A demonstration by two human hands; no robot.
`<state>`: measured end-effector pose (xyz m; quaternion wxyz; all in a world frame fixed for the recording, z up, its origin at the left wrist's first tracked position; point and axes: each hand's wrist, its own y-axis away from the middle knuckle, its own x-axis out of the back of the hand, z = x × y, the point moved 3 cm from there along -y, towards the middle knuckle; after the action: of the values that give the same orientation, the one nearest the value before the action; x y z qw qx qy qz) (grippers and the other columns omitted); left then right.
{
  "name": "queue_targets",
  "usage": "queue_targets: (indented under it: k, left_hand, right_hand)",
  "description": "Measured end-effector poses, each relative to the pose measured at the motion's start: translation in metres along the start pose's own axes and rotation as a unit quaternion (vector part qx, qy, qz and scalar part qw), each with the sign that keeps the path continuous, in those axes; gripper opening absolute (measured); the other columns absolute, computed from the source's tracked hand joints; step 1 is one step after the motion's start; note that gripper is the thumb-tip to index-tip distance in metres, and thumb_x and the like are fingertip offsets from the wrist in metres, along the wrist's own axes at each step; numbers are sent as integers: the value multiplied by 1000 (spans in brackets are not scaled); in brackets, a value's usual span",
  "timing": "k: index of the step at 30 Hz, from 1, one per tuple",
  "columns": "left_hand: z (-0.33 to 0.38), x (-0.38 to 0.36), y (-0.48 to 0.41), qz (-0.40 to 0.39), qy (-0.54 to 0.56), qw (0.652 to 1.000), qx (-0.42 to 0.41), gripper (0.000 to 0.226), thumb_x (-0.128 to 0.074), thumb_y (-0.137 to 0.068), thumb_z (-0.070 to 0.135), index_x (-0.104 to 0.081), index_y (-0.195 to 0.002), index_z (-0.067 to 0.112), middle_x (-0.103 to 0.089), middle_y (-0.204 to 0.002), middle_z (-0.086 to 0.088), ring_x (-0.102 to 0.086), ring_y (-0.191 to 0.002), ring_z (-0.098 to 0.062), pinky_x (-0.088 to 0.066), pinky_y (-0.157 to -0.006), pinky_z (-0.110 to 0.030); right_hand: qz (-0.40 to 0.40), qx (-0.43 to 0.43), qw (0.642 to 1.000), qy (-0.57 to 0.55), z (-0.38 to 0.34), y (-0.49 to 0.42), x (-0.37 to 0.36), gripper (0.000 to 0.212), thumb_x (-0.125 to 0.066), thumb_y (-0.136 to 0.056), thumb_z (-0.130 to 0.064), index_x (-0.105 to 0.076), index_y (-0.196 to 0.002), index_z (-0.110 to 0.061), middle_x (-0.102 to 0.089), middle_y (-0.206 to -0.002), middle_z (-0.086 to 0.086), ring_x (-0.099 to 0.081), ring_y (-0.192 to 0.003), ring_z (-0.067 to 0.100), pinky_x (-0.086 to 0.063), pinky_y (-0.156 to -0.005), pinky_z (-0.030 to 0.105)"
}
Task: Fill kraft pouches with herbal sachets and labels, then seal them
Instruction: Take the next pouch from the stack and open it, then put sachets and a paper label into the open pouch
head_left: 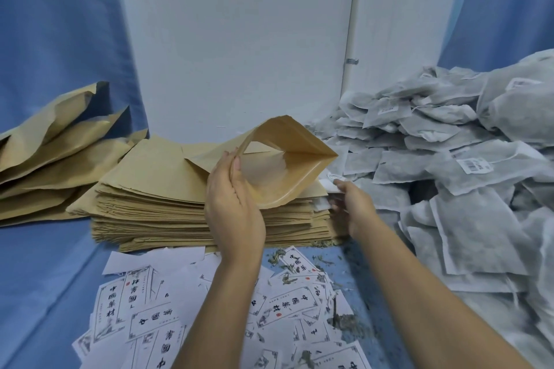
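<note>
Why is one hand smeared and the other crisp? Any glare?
Head view: the right hand is motion-blurred beside the sachet pile; the left hand, gripping the open kraft pouch, is sharp. Head view lighting is soft and even, with no glare.

Blue cloth [45, 263], white wall [233, 39], thin pipe [353, 9].
The cloth covers the surface below and hangs in folds either side of the wall. A metal clamp [352, 61] holds the pipe to the wall, right of centre. Dry herb crumbs [341, 319] lie scattered on the cloth.
</note>
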<state>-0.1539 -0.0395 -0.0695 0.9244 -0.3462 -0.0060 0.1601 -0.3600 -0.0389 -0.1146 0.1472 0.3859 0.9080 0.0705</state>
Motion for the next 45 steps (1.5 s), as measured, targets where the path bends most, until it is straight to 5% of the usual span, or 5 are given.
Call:
queue_targets:
  k: [3,7,27,34,45]
  left_hand:
    - [3,-2,2,-4,4,1000,2,51,-29,-97,41,-61,-118,8,-66,-109,-11,-60,-105,-27,-46,-87,-38]
    - [8,-6,6,-4,8,1000,14,39,-35,-102,28,-62,-115,3,-66,-104,-13,-60,-99,-29,-45,-83,-32]
    - [11,-12,15,17,12,1000,13,34,-36,-102,27,-63,-109,9,-66,-95,-10,-59,-88,-24,-38,-68,-18]
    - [19,3,17,26,13,1000,3,36,-35,-101,31,-63,-109,10,-66,-96,-7,-59,-87,-19,-40,-69,-18]
    - [19,23,21,14,8,1000,-19,32,-37,-101,27,-63,-106,9,-62,-83,-12,-55,-75,-24,-36,-64,-22]
  right_hand:
    - [85,99,990,44,1,-1,10,20,-53,-88,-23,-73,-91,-23,-64,-81,-1,-57,-81,20,-48,-81,37]
    - [147,207,964,75,1,10,25,5,-59,-81,-16,-63,-78,-17,-61,-74,-4,-56,-78,18,-43,-64,25]
    - [173,173,965,97,9,8,39,55,-47,-86,-3,-48,-138,-22,-56,-130,9,-58,-108,27,-48,-97,43]
    - [220,202,951,-76,17,38,42,26,-46,-86,-11,-69,-85,-24,-64,-87,-7,-54,-73,4,-38,-50,8]
    - [47,132,908,395,27,44,38,18,-43,-86,-25,-56,-90,-14,-62,-104,13,-52,-89,31,-38,-69,35]
